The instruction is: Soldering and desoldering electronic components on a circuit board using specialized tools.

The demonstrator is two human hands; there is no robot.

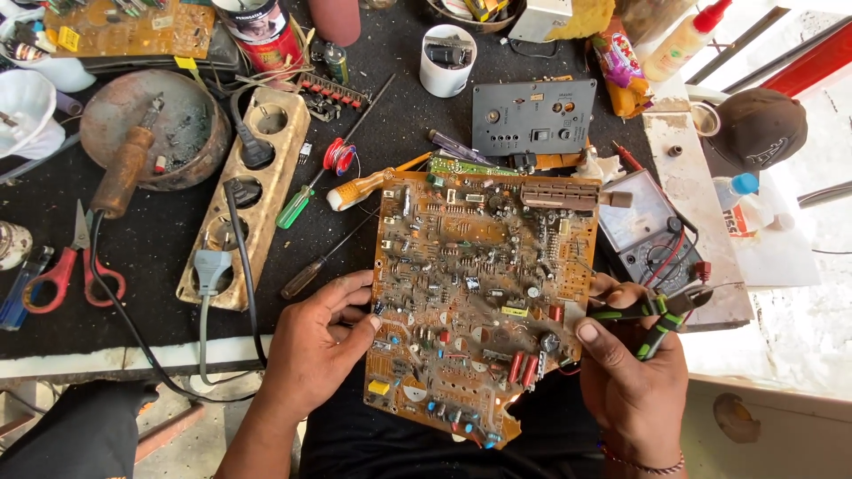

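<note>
- A cluttered black worktop is being used.
- The circuit board is being grasped at its edge by the left hand.
- Green-handled pliers are being clenched in the right hand; components risk being knocked.

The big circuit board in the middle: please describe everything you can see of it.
The circuit board is a large, brownish-orange panel, dusty and worn, crowded with small parts: red cylinders near its lower right, blue pieces along the bottom edge, a yellow block at lower left and a grey strip along the top. Its bottom edge looks broken and uneven. It is held flat above the dark table, slightly tilted. The left hand grips its left edge; the right hand, also holding green-handled pliers, presses a thumb on its right edge.
</note>
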